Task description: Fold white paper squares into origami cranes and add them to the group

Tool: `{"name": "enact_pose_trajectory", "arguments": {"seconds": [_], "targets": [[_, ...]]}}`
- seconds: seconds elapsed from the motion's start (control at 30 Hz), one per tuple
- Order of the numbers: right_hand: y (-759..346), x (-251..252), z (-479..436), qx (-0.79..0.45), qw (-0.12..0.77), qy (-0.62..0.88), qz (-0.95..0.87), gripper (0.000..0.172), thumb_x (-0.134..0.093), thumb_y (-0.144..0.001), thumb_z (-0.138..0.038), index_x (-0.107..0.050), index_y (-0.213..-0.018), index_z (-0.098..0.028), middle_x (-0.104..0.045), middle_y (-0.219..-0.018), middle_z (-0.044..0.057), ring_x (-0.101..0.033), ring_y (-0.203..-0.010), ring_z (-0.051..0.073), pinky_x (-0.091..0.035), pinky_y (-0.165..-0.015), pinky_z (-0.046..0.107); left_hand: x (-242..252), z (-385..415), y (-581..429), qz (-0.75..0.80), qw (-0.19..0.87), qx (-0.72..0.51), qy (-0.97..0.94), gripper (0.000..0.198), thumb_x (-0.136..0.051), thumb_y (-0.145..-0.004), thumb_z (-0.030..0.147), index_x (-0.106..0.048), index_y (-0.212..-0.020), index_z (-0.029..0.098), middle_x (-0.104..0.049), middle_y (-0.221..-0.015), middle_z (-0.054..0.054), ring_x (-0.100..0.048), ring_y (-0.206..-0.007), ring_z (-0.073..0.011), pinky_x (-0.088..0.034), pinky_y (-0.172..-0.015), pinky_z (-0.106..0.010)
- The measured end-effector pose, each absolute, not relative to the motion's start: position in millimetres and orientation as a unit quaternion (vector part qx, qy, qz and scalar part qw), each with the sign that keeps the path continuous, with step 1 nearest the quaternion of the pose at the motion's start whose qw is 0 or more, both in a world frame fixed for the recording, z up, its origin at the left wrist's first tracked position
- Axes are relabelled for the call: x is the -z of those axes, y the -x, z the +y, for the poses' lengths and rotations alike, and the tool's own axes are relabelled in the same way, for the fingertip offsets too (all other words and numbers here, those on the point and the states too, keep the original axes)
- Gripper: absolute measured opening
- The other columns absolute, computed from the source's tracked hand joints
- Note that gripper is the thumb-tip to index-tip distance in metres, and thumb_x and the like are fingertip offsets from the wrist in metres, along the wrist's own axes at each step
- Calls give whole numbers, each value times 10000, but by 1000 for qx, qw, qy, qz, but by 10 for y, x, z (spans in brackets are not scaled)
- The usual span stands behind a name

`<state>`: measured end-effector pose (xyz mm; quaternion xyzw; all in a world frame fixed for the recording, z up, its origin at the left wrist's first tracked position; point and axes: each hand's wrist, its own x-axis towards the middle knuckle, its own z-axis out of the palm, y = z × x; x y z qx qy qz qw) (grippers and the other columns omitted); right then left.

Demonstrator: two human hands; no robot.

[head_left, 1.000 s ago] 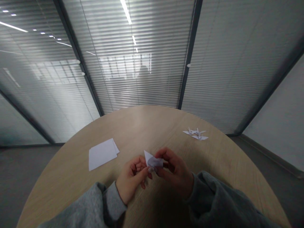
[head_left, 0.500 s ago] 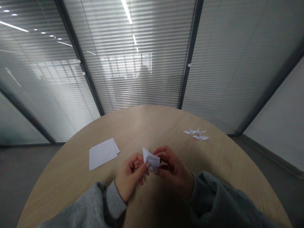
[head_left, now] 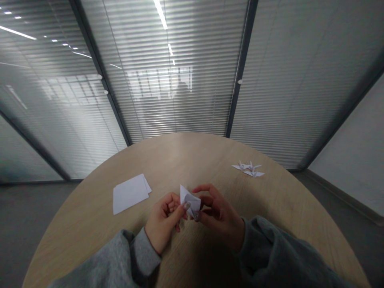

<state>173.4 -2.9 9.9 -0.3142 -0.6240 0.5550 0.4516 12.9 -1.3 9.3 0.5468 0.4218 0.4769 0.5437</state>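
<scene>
A small, partly folded piece of white paper [head_left: 189, 199] is held just above the round wooden table [head_left: 180, 160], near its front middle. My left hand [head_left: 164, 225] pinches the paper's left side with thumb and fingers. My right hand [head_left: 218, 216] grips the right side, its fingers curled round the fold. One pointed corner of the paper sticks up between the two hands. Both arms wear grey sleeves.
A stack of white paper sheets [head_left: 130, 193] lies on the table to the left of my hands. Folded paper cranes [head_left: 249, 169] sit at the back right. Glass walls with blinds and dark frames stand behind the table.
The paper has turned a little between my fingers and its folded flaps show more. My left thumb has moved up onto the paper. Both hands stay in the same spot.
</scene>
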Motion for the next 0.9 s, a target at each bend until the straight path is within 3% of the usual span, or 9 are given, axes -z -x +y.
{"name": "enact_pose_trajectory", "arguments": {"seconds": [0.2, 0.57, 0.9], "targets": [[-1738, -71, -20, -569, 449, 312, -613, 501, -660, -729, -497, -413, -1061, -215, -581, -757, -9, -590, -659, 138, -449, -609, 289, -81, -19, -122, 419, 541, -481, -549, 363, -720, -659, 447, -492, -639, 165, -527, -505, 44, -427, -398, -50, -370, -321, -121], [-1733, -61, -3, -563, 457, 304, -617, 486, -673, -736, -468, -407, -1054, -215, -607, -760, -3, -590, -673, 138, -437, -611, 277, -60, -29, -121, 416, 533, -464, -571, 372, -632, -738, 509, -514, -680, 160, -542, -528, 31, -414, -393, -48, -361, -328, -121], [-1722, -78, -16, -574, 460, 294, -611, 514, -660, -733, -525, -399, -1052, -218, -623, -804, 22, -596, -699, 154, -447, -624, 296, -52, -32, -105, 415, 546, -436, -582, 386, -664, -697, 517, -549, -672, 150, -576, -568, 3, -431, -390, -51, -378, -338, -138]]}}
